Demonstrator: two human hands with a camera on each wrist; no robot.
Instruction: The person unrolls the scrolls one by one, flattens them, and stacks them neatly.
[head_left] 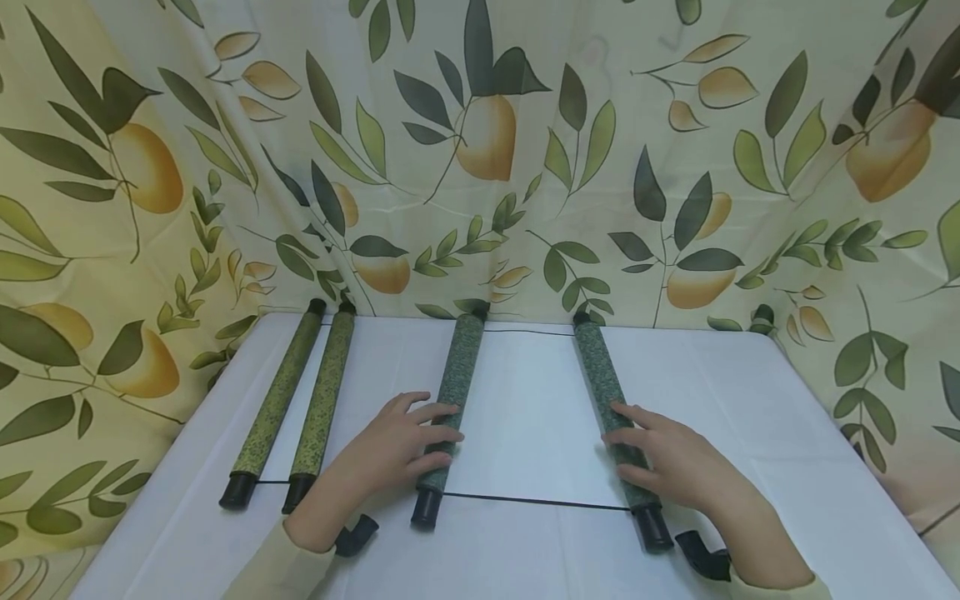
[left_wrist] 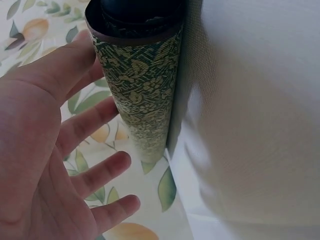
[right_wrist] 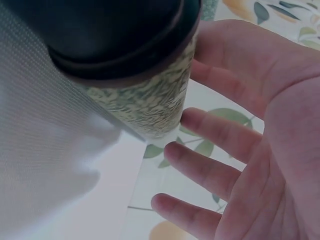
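Note:
Two dark green patterned rollers with black end caps lie apart on the white table, like the two ends of a scroll. Over the left roller point(head_left: 459, 367) my left hand point(head_left: 401, 446) is spread, fingertips touching its upper side. The right roller point(head_left: 600, 367) has the fingertips of my right hand point(head_left: 667, 458) resting on it from its right side. A pale surface point(head_left: 536, 417) lies between the rollers, bounded by a thin dark line point(head_left: 536, 501) at the near side. Both wrist views show separated fingers beside the patterned roller point(left_wrist: 140, 75) and the black end cap point(right_wrist: 115, 35).
Farther left lies a pair of yellow-green patterned rollers point(head_left: 281, 392), close together, their black ends linked by a dark line. A black curved piece point(head_left: 702, 557) shows beside my right wrist. Behind the white table point(head_left: 750, 392) hangs a fruit-and-leaf printed cloth point(head_left: 420, 200).

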